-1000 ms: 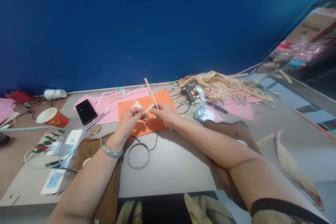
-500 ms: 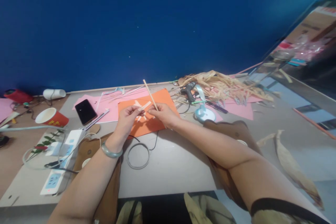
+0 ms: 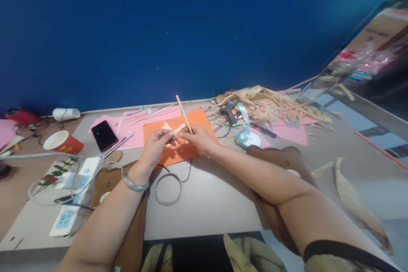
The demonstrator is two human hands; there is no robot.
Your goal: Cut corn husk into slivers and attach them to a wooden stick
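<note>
My left hand, with a bangle on its wrist, pinches one end of a pale flat strip over an orange sheet. Close beside it my right hand is closed round a thin straw-coloured stick, which slants up and to the left from the fingers. The strip's other end reaches the right fingertips; whether they grip it too I cannot tell. Under the hands, partly hidden, a pale cut-out piece lies on the orange sheet.
A glue gun, a heap of dried husk strips and a roll of pale blue ribbon lie to the right. On the left are a phone, a power strip and a red paper cup. A cable loop lies nearer me.
The stick in my right hand has shifted slightly to the right and up. The strip between my hands has turned a little, and both hands remain close together.
</note>
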